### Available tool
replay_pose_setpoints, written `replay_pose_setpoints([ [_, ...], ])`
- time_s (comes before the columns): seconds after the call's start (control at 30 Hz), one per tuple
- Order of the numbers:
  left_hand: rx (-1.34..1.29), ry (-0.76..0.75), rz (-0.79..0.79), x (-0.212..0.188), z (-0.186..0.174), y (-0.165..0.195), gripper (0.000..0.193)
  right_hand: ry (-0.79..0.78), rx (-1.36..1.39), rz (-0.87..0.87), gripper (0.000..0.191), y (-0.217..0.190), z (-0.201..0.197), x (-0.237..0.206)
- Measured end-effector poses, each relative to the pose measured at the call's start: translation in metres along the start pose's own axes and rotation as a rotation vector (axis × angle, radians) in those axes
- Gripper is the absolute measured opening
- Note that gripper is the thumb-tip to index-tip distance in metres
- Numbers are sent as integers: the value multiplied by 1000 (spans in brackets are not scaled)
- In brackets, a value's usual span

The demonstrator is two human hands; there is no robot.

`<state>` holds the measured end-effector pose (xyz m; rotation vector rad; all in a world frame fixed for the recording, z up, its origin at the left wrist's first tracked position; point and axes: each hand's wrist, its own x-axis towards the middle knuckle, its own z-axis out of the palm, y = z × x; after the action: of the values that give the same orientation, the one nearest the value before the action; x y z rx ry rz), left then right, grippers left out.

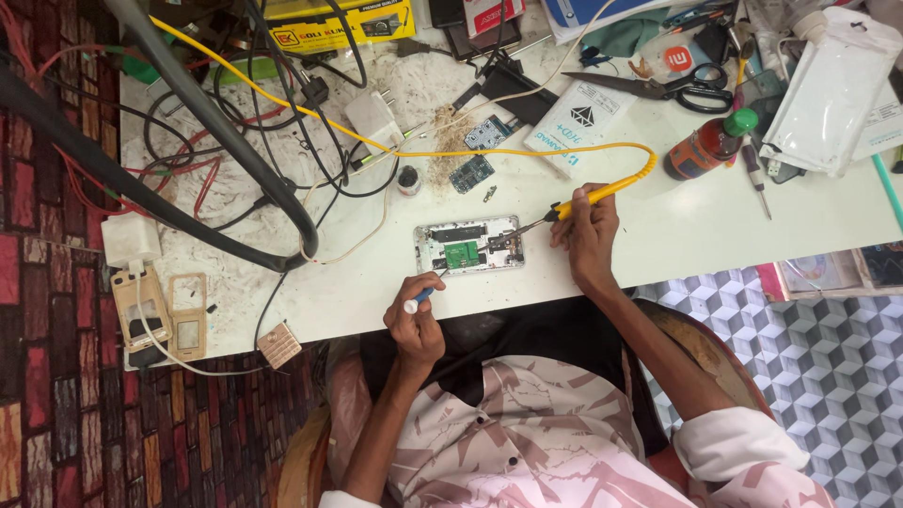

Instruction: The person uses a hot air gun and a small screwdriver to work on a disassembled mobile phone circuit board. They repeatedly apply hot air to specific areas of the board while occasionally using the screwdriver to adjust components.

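**Soldering on opened phone**

Gripping the yellow soldering iron point(591, 196) in my right hand point(588, 235), tip on the opened phone point(468, 246) at table centre. At seven o'clock, my left hand point(414, 320) clasps a blue-tipped tool point(419, 297).

You sit at a scuffed white table point(658, 235); red brick-pattern flooring point(47, 376) lies to one side; grey cube-pattern flooring point(828, 376) to the other.

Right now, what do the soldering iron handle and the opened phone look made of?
Soldering iron in the right hand: yellow handle, probably matte plastic. Opened phone: pale silvery frame, likely metal or painted plastic, with a green circuit board inside.
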<state>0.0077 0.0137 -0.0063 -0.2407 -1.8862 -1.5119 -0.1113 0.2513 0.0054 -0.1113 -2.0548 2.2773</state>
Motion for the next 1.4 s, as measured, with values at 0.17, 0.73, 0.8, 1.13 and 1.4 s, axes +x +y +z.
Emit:
replay_pose_setpoints([
  [0.17, 20, -9, 0, 0, -1, 2, 42, -7, -14, -10, 25, 1, -1, -1],
  [0.73, 30, 4, -23, -2, 0, 3, 46, 6, -61, -81, 18, 0, 0, -3],
  [0.8, 22, -1, -21, -1, 0, 4, 46, 8, -90, -135, 16, -1, 1, -6],
  [1.13, 32, -11, -76, 0, -3, 8, 40, -75, -320, -405, 14, -33, 12, -21],
  [1.4, 8, 12, -233, 2, 0, 8, 41, -253, -639, -576, 12, -79, 34, -36],
])
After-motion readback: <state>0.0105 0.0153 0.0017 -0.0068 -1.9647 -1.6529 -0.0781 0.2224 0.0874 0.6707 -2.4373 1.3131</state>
